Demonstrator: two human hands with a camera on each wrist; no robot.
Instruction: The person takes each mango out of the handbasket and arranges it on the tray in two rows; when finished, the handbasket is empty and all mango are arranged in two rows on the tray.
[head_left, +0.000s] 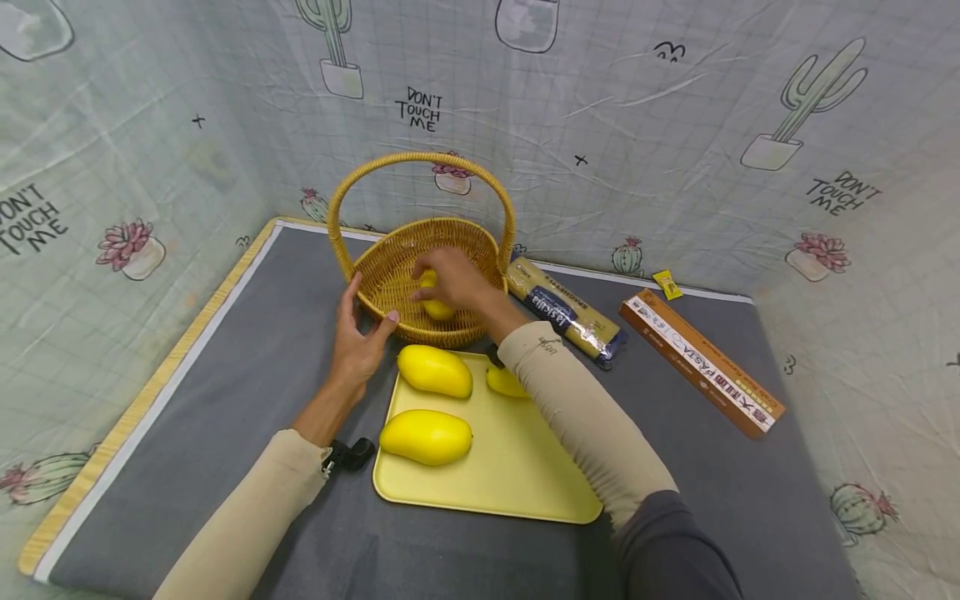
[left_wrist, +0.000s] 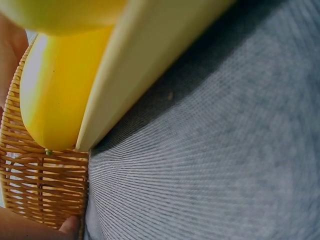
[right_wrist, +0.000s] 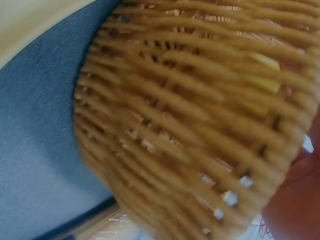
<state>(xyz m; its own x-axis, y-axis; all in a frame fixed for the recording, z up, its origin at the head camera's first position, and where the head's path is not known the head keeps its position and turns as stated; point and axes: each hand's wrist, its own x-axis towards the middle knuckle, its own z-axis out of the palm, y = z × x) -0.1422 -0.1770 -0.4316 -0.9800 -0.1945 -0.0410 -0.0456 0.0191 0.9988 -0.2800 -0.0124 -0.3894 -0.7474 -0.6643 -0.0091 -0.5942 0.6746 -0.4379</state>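
A wicker basket (head_left: pixel 390 283) with a tall arched handle stands at the back, behind a pale yellow tray (head_left: pixel 525 467). My left hand (head_left: pixel 357 350) holds the basket's front left side, its thumb on the rim. Reaching inside, my right hand (head_left: pixel 457 282) has its fingers around a yellow mango (head_left: pixel 437 310) low in the basket. Two more mangoes, a rear one (head_left: pixel 435 371) and a front one (head_left: pixel 426 437), lie on the tray's left part. A third yellow fruit (head_left: pixel 504 382) there is partly hidden by my right forearm. In the right wrist view, basket weave (right_wrist: pixel 190 110) covers most of the right hand.
To the basket's right lies a spaghetti packet (head_left: pixel 566 310), and beyond it a long brown pasta box (head_left: pixel 701 362). Near the back edge is a small yellow sachet (head_left: pixel 667 284). A printed cloth (head_left: pixel 570 108) hangs behind the grey tabletop (head_left: pixel 225 367).
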